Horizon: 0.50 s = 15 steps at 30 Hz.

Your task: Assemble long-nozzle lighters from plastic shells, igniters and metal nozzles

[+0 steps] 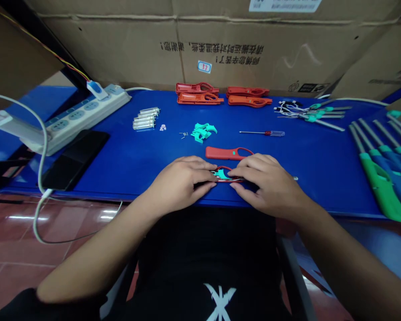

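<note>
At the table's front edge lies a red lighter half-shell [224, 168], with a teal trigger [223, 174] and thin parts set inside it. My left hand [185, 180] closes its fingertips on the shell's left end. From the other side my right hand [262, 180] grips the right end, its fingers covering much of that part. Just beyond my hands rests another red lighter shell [222, 153], outer face up. Behind it are a heap of teal triggers [202, 132], small metal pins [184, 134] and a screwdriver [263, 133] with a clear and red handle.
More red shells [197, 88] and orange shells [200, 98] line the back by a cardboard box [120, 49]. Clear fuel tanks [146, 119], a black phone [75, 160] and a power strip [87, 113] are left. Metal tubes with wires [325, 114] and finished-looking lighters [384, 187] lie right.
</note>
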Motion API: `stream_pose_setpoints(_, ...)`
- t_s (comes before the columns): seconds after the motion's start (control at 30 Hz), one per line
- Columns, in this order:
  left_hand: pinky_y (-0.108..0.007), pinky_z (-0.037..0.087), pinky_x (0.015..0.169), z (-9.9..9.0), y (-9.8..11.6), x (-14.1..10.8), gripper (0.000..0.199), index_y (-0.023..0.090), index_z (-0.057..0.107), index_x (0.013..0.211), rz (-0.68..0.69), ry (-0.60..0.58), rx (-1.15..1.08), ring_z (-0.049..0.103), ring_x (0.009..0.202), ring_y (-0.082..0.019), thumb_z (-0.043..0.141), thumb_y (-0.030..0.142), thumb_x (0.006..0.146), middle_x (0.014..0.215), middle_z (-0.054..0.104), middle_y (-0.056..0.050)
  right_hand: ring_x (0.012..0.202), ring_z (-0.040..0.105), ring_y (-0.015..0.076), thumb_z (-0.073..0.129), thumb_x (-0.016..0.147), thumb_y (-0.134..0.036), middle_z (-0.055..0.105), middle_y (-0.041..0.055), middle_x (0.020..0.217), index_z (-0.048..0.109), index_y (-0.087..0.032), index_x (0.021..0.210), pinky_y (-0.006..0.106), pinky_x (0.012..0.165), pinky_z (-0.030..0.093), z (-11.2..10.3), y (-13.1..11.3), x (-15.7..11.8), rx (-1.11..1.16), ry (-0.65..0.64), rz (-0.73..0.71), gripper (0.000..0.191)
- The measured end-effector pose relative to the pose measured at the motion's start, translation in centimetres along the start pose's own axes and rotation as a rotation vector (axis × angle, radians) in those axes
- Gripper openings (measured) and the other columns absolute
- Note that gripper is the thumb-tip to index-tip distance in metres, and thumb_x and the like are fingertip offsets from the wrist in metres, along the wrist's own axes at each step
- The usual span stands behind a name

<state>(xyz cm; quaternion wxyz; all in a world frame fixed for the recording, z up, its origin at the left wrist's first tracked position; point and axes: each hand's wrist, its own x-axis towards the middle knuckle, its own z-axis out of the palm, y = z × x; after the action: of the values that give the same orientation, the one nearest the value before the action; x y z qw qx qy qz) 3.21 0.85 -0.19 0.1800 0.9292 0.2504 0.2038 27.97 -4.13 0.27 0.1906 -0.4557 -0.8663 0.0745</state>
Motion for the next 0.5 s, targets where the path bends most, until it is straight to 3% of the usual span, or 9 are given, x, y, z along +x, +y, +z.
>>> stream_pose_setpoints(0.2,-0.037,0.051,0.102,-0.1,-0.1,-0.1,0.016,0.021,0.072,0.107,-0.01,0.039,-0.103,0.066,0.112,-0.019,0.061,0.024,0.095,0.115,0.074,-0.004,0.093,0.059,0.0211,0.057,0.095,-0.029,0.067,0.0057,0.097,0.072,-0.021,0.102,0.039,0.086,0.041,0.7,0.0,0.3,0.017,-0.021,-0.024,0.019)
stream_pose_setpoints(0.5,-0.041,0.048,0.099,0.2,1.1,0.2,0.014,0.02,0.069,0.101,-0.14,0.006,-0.083,0.06,0.108,-0.022,0.058,0.016,0.094,0.112,0.068,-0.005,0.093,0.059,0.0217,0.055,0.096,-0.029,0.067,0.0064,0.098,0.07,-0.022,0.102,0.039,0.087,0.041,0.9,-0.2,0.5,0.022,-0.028,-0.002,0.017)
